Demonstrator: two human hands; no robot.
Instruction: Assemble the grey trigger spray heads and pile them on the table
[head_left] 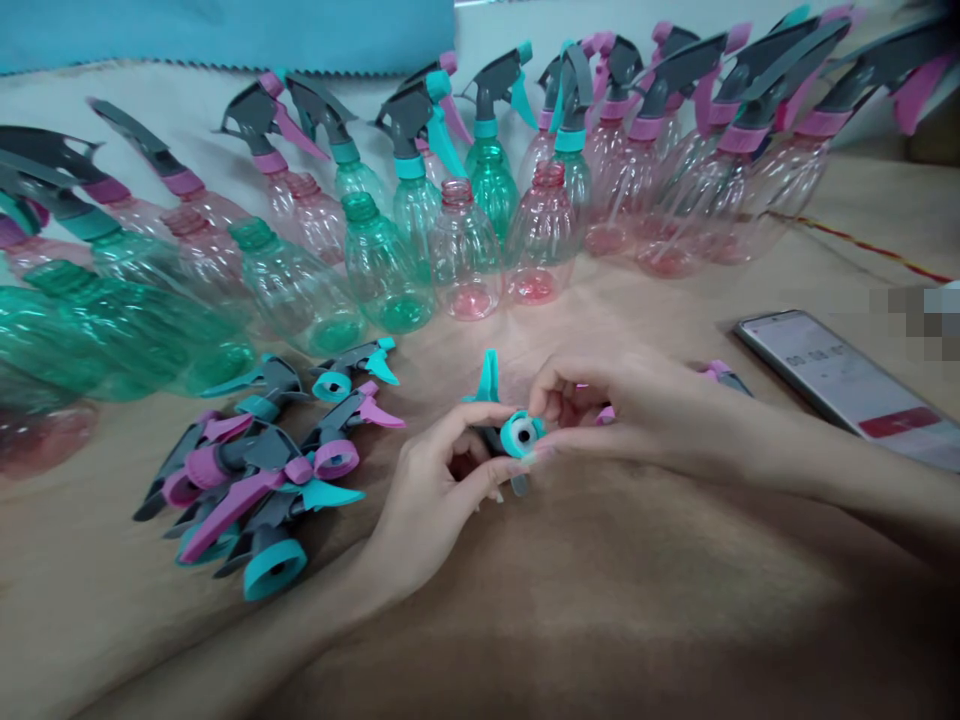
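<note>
My left hand (439,470) is closed round a grey and teal trigger spray head (523,434), whose collar faces me with its round white centre showing. Against the collar from the right, the fingers and thumb of my right hand (592,405) are pinched. Its teal trigger (489,375) sticks up behind my left fingers. To the left lies a heap of spray heads (255,460) with teal and pink collars. Pink parts show behind my right hand, and another pink and grey piece (724,375) is partly hidden by my wrist.
Several uncapped green bottles (386,265) and pink bottles (465,250) stand beyond my hands. Behind them are bottles with spray heads fitted (491,165). A phone (855,385) showing a timer lies at the right, near a twisted red and yellow wire (862,243).
</note>
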